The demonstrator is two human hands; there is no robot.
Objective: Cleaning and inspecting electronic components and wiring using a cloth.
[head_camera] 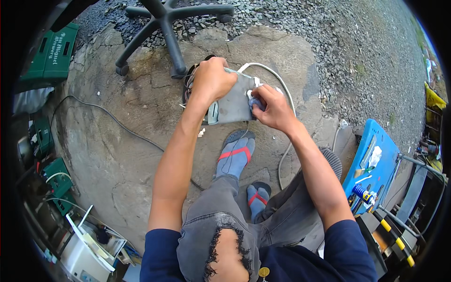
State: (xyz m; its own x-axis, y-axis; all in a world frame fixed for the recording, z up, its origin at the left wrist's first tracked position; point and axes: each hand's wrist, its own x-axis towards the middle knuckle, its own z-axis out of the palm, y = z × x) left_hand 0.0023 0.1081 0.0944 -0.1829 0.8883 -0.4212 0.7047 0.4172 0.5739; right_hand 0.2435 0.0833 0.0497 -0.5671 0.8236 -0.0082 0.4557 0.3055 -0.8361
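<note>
A flat grey panel (236,104), which looks like part of an appliance housing, stands over the concrete in front of my feet. My left hand (215,79) grips its upper left edge, with the thumb lying on its face. In my right hand (275,107) is a bunched bluish-grey cloth (256,103), pressed at the panel's right side. White fittings (256,81) show along that side. Loose wires (190,83) and dark parts stick out at the left, largely hidden behind my left hand. A pale green-white piece (213,113) sits at the panel's lower left corner.
A white cord (287,90) curves around the right; a dark cable (116,120) crosses the floor at left. The wheeled chair base (164,21) stands beyond. A blue table (382,151) at right holds a spray can (363,193) and tools. Green crates (49,56) line the left.
</note>
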